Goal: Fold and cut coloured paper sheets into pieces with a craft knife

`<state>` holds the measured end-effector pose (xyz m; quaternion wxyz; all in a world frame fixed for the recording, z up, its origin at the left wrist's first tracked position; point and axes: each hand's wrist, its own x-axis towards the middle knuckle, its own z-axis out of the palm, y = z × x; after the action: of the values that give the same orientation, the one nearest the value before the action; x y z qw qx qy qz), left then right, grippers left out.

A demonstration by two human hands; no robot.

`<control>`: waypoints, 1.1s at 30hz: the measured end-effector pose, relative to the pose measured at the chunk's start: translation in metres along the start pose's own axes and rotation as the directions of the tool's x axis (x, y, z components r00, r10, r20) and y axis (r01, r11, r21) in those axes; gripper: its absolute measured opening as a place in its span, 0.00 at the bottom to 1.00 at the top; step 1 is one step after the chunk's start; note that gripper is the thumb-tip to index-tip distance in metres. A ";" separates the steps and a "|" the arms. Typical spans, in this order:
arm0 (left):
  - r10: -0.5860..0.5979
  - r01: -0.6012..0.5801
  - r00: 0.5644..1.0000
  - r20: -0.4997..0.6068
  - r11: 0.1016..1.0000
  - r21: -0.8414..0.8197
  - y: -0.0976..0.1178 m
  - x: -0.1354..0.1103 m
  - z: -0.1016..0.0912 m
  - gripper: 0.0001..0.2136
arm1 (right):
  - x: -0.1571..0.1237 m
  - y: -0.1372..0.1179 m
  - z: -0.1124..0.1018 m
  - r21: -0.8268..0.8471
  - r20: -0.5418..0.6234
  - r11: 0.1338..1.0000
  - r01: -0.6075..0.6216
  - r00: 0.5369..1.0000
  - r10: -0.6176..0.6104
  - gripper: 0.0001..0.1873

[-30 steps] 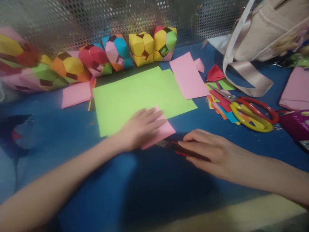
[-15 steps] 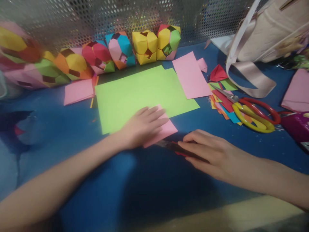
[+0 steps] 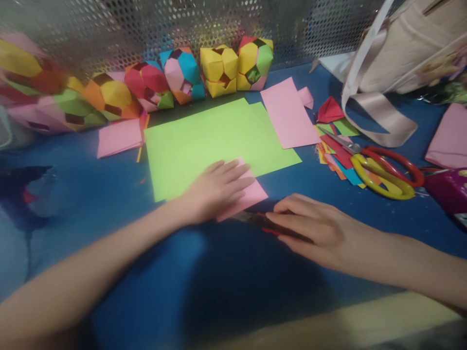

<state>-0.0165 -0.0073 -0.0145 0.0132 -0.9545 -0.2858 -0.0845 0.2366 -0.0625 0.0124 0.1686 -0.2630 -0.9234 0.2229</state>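
My left hand lies flat, fingers stretched, over a small pink paper and presses it down. That paper overlaps the near edge of a bright green sheet. In my right hand is a box cutter with a dark and red handle, the fingers closed around it. Its blade points left and meets the near edge of the pink paper; the exact tip is blurred. A larger pink sheet rests across the green sheet's right side.
Folded paper balls line the back by a perforated metal panel. Scissors lie on colored paper scraps at right, near a ribbon. Stacked pink papers sit left, and a dark blue glue-gun-like tool stands far left.
My right hand and the box cutter have shifted slightly left along the pink paper's near edge. My left hand stays in place on the paper.
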 end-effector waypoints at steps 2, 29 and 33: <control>-0.006 0.006 1.000 0.003 1.000 0.005 0.000 0.000 0.000 0.18 | 0.000 0.000 0.000 0.011 0.007 1.000 -0.004 1.000 0.004 0.11; -0.023 0.023 1.000 0.014 1.000 0.010 0.003 0.000 -0.002 0.18 | 0.010 -0.002 0.013 -0.020 -0.064 0.997 0.070 0.995 -0.072 0.10; -0.033 0.033 0.999 0.015 0.999 0.004 0.003 0.000 -0.001 0.17 | 0.009 -0.002 0.012 -0.009 -0.071 0.998 0.060 0.996 -0.061 0.11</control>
<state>-0.0151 -0.0095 -0.0132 0.0114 -0.9502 -0.3017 -0.0769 0.2231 -0.0625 0.0050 0.2072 -0.2431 -0.9251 0.2052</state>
